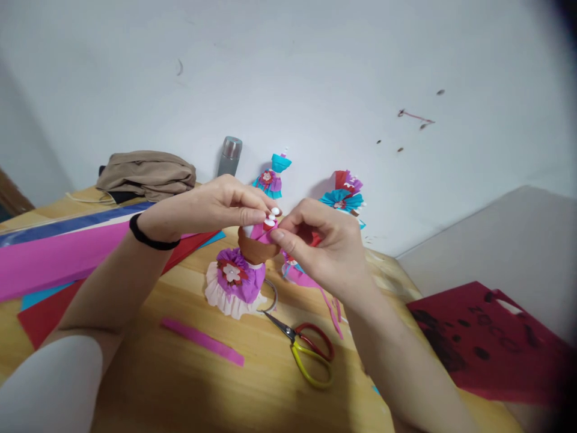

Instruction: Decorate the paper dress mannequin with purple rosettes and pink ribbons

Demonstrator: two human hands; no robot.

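A small dress form with a brown body stands upright on the table, wearing a purple crepe-paper skirt with a pale pink ruffle and a flower. My left hand pinches at the left of its white beaded top. From the right, my right hand has thumb and finger closed on a pink paper strip at the form's upper part. The strip is partly hidden by my fingers. Below the hands lie scissors with one red and one yellow handle, and a loose pink strip.
Folded pink paper and other coloured sheets lie at the left. Behind stand a grey bottle, a blue-topped dress form and another decorated form. A brown cloth lies back left; a red bag is at right.
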